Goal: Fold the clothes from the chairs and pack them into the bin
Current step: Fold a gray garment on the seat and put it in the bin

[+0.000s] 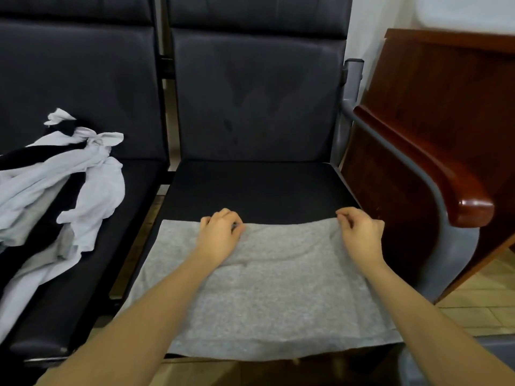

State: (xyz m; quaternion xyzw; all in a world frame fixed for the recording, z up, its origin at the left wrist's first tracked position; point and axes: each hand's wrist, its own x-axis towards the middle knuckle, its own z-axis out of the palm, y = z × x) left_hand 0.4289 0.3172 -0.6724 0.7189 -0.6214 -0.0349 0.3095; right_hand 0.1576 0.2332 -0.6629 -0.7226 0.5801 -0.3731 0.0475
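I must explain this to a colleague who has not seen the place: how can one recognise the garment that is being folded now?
Find the right-hand black chair, beside the brown wooden furniture. The grey garment lies flat across its seat, both hands at its far edge. The other clothes, white and black, lie crumpled on the left chair.

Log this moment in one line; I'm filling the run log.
step: folding | grey garment flat on seat | left hand, right hand pinch far edge | pile waits

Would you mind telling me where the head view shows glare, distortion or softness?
Head view: glare on the wooden armrest; wide-angle bending along the chair frame at the right edge; grey garment evenly lit; frame slightly soft throughout.
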